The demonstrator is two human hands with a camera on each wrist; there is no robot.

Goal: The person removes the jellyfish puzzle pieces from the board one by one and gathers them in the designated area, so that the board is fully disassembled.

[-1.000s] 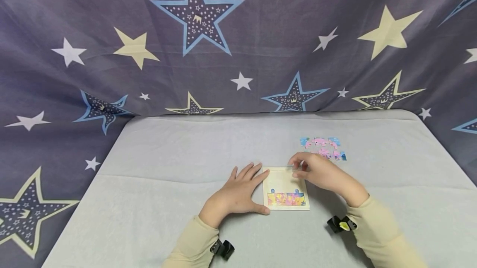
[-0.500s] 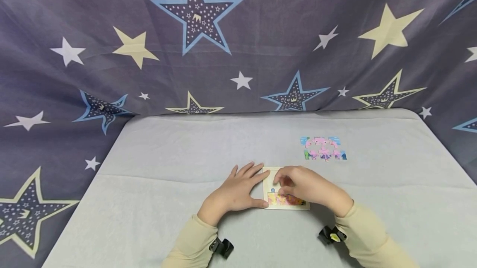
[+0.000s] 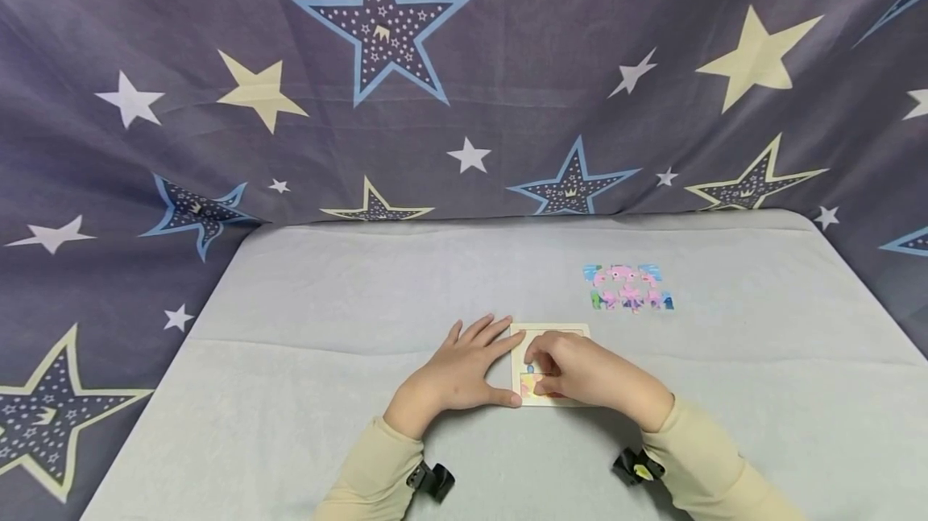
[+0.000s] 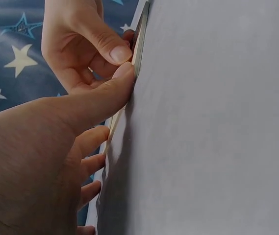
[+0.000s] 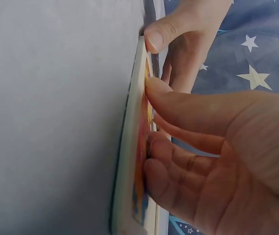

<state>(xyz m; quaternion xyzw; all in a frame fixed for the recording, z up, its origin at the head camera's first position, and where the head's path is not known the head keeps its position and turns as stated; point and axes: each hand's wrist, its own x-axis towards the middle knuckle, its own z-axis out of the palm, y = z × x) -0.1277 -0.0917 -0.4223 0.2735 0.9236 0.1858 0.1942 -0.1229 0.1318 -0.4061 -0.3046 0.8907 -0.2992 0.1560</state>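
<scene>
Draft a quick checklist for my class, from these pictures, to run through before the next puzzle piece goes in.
1. Frame lying on the table: ok.
2. Frame steadied: ok; the left hand is at its left side, thumb at the near-left corner.
3. Right hand clear of the frame: not ok; it is over it, hiding most of the near row of pieces.
4. Near row pressed fully flat: cannot tell; the hand covers too much.
5. Right hand free of any piece: cannot tell.
6. Loose pieces uncovered: ok; they lie on the table beyond the frame, towards the right.
</scene>
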